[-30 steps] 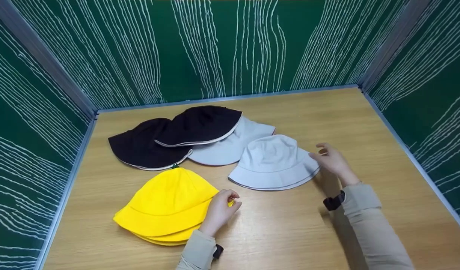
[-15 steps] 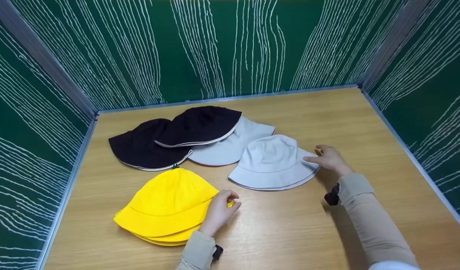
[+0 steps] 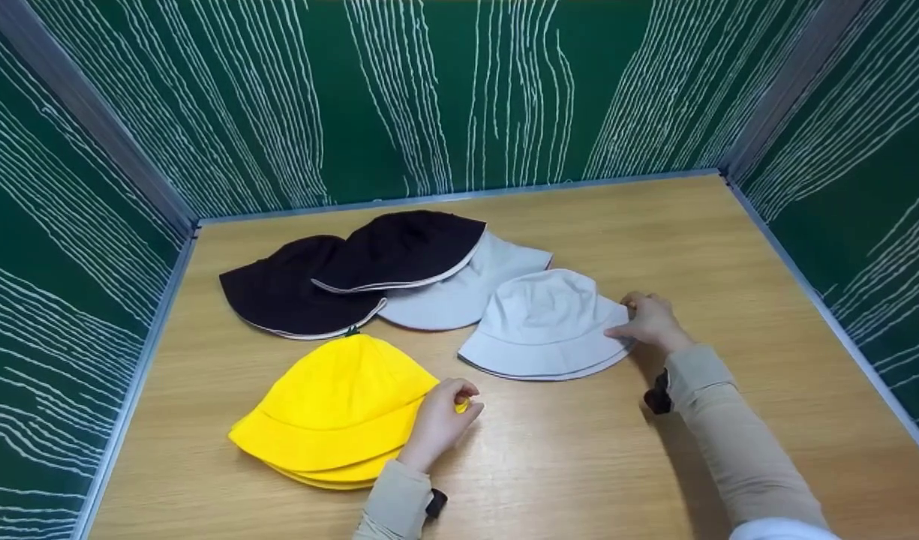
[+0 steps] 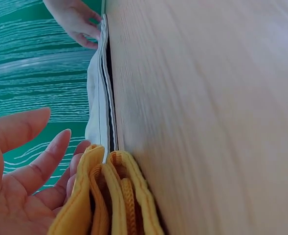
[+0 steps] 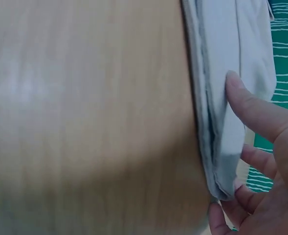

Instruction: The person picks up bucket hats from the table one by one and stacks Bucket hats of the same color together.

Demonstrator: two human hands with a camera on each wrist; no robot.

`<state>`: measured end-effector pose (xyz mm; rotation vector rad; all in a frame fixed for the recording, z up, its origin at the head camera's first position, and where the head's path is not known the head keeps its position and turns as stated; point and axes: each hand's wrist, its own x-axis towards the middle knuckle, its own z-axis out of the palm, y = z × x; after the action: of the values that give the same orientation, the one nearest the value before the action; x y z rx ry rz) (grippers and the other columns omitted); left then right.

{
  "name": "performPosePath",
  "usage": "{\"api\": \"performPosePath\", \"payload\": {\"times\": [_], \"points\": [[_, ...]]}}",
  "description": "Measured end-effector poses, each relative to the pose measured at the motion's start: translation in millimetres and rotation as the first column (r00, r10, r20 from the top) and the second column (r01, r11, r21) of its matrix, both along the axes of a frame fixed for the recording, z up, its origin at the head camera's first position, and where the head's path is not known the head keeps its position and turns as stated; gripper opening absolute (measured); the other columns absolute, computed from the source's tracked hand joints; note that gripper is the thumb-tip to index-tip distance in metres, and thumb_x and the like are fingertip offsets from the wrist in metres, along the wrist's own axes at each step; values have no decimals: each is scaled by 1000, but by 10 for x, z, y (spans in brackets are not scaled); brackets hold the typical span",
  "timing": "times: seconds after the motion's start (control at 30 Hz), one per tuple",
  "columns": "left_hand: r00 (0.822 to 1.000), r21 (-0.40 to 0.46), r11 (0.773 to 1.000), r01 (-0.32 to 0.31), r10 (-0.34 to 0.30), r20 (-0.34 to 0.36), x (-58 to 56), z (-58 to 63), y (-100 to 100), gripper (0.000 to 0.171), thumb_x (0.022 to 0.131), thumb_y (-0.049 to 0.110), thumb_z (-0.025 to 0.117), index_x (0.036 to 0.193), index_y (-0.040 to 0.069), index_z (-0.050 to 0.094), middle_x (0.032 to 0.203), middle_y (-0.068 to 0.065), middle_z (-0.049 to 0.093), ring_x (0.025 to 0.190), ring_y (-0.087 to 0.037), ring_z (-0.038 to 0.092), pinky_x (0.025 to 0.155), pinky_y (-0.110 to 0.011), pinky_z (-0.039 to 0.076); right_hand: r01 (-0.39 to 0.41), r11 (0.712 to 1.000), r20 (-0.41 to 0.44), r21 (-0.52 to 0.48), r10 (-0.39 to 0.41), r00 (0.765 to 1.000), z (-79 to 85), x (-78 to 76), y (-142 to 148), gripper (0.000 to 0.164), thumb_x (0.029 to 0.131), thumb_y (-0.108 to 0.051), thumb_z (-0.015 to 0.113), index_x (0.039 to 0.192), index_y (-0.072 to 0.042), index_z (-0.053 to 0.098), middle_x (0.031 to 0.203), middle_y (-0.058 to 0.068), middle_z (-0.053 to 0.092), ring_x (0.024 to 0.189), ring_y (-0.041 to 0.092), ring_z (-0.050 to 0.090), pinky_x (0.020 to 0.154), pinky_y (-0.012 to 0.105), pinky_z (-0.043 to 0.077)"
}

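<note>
Left hand (image 3: pixel 442 416), relaxed, thumb spread, touches the yellow bucket hat (image 3: pixel 339 409) toward the left edge of the desk (image 3: pixel 549 457); right hand (image 3: pixel 654 322) pinches the front white bucket hat (image 3: pixel 545 322) nearer the right edge

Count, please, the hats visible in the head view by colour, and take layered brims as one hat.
Dark hats: 2
White hats: 2
Yellow hat: 1
Total: 5

More hats nested inside cannot be ruled out.
</note>
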<state>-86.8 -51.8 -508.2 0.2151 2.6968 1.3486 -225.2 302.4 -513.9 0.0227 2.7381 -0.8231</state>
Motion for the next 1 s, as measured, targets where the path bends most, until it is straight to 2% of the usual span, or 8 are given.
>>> {"api": "performPosePath", "payload": {"times": [0.23,0.5,0.7,0.77,0.87,0.9,0.93,1.0], "points": [[1000,-6,1000,-7,7,6,-8,12,6,17,85,14,69,99,5,64,95,-6,62,84,-18,54,80,-34,47,1,999,-15,-33,-2,1000,-15,-11,-6,64,77,-25,78,116,12,44,113,32,52,104,42,49,92,53,41],[999,6,1000,-12,12,35,-9,13,8,19,85,15,69,101,4,63,96,-7,63,85,-19,55,81,-34,48,-16,992,-82,-123,6,997,-59,67,124,31,88,-11,62,109,7,48,106,25,56,92,32,50,80,43,45],[998,4,1000,-22,22,52,-24,26,3,18,87,16,67,101,5,64,97,-6,63,87,-20,56,82,-35,48,-21,971,-144,-240,-14,989,-85,126,158,30,93,-6,54,118,10,50,121,33,53,111,42,49,97,54,38],[999,1,1000,-20,20,41,-23,23,2,18,87,16,67,101,5,64,97,-6,64,87,-19,56,81,-34,48,4,957,-163,-291,-54,985,-85,146,161,30,93,-4,53,119,11,52,123,32,53,115,40,48,99,50,38],[999,1,1000,-23,23,42,-20,25,6,17,87,17,66,100,6,64,96,-6,64,86,-19,56,81,-33,47,98,897,-102,-431,-156,982,-63,184,156,32,93,-7,54,121,9,52,123,23,54,112,28,48,94,31,41],[999,6,1000,-25,25,45,-21,31,9,17,87,17,66,100,6,64,96,-5,64,86,-18,55,81,-33,47,140,856,-53,-497,-191,980,-51,197,154,33,93,-9,56,122,7,53,122,18,55,111,23,48,92,26,41],[998,13,1000,-28,27,50,-23,35,14,17,88,17,66,100,6,64,96,-5,64,86,-18,56,80,-33,47,195,800,14,-568,-227,974,-36,208,154,33,93,-12,58,122,3,54,122,11,55,110,18,48,89,21,41],[998,31,999,-28,26,49,-31,53,23,16,88,16,65,100,5,64,95,-6,64,86,-19,57,80,-33,47,294,660,144,-692,-273,951,2,233,149,34,92,-16,61,123,-3,53,119,1,52,105,10,47,84,15,43]]}}
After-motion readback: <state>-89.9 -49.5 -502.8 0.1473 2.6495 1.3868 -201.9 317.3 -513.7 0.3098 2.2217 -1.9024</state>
